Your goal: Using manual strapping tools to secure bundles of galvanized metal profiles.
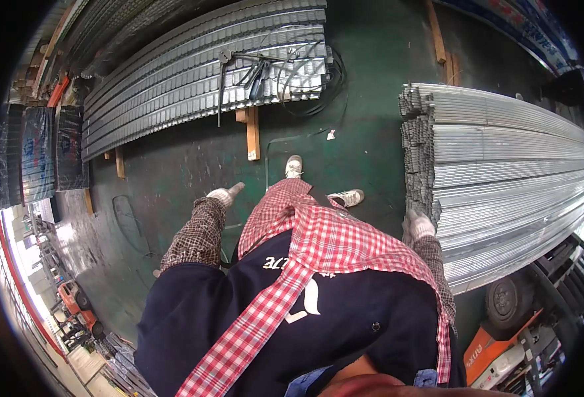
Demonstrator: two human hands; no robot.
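Both of my hands wear whitish gloves, with patterned sleeves above them. My left hand (224, 195) hangs over the dark green floor, fingers stretched out, with nothing visible in it. On the right, my right hand (420, 225) is at the near corner of a big stack of silvery metal profiles (504, 169). Its fingers look extended against the uneven profile ends (418, 155); whether they press on them I cannot tell.
Ahead on the left lies another stack of metal profiles (173, 89) on wooden blocks (253, 135). A long-handled tool (224, 59) and loose black strapping (335, 79) rest on it. Strapping loops (128, 218) lie on the floor. An orange vehicle (484, 354) stands behind right.
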